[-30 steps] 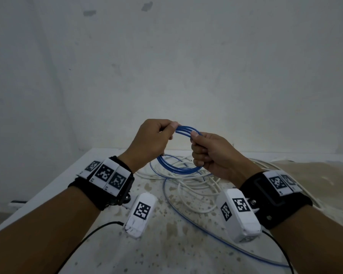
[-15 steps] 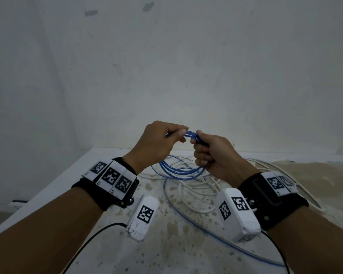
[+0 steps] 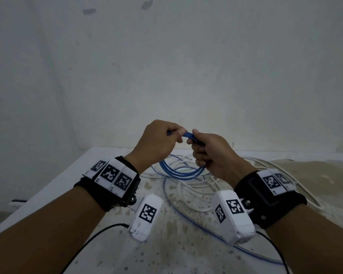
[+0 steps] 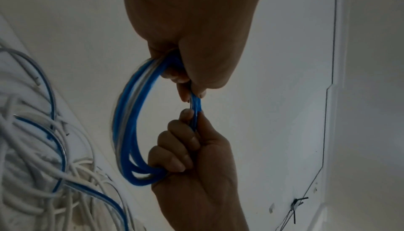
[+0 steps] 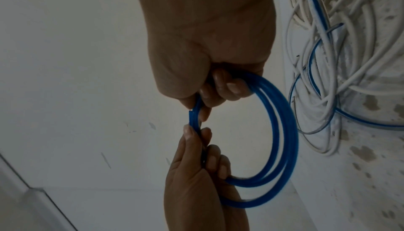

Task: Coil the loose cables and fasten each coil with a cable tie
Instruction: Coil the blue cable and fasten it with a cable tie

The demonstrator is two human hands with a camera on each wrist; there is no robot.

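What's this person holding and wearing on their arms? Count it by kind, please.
Blue coil: 1
Hands gripping it: 2, left hand and right hand
Black wrist straps: 2
White tagged boxes: 2
Total: 7

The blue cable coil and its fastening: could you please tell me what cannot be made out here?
- Cable tie: none made out; both hands' grip covers the top of the blue coil in every view.
- The blue cable's far end: cut off by the head view's lower edge.
- White cables: their count, too tangled.
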